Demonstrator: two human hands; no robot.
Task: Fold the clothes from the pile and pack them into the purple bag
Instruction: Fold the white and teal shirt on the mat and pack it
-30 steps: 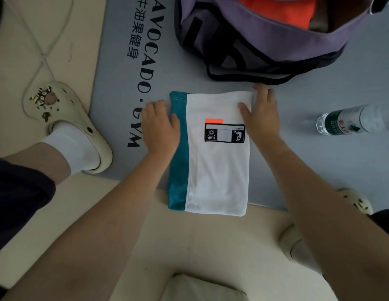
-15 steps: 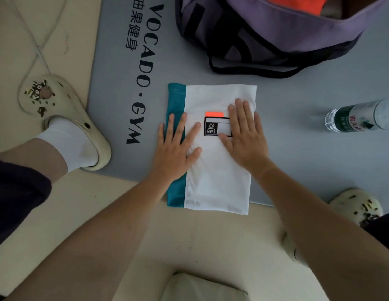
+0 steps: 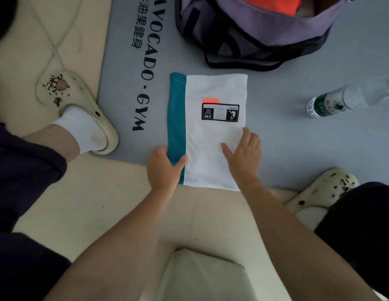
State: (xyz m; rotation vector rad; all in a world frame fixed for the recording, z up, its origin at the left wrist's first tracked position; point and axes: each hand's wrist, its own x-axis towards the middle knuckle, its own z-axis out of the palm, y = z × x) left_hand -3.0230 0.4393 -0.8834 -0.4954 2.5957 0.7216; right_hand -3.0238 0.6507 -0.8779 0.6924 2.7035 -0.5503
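A folded white garment (image 3: 211, 90) with a teal side stripe and a black TEAM patch lies flat on the grey gym mat (image 3: 297, 137). My left hand (image 3: 165, 168) grips its near left corner, thumb on top of the teal stripe and fingers curled at the edge. At the near right edge my right hand (image 3: 243, 157) holds the cloth, thumb on the white fabric and fingers curled over the side. The open purple bag (image 3: 265, 29) stands just beyond the garment, with an orange piece of clothing (image 3: 274, 3) inside.
A plastic water bottle (image 3: 341, 98) lies on the mat to the right. My feet in cream clogs rest at the left (image 3: 65, 92) and right (image 3: 324, 187). A white cable (image 3: 54, 46) runs over the beige floor at the far left. A pale cushion (image 3: 200, 276) sits below.
Both hands slid from pressing flat on the middle of the garment back to its near end, where they now take hold of the left corner and right edge.
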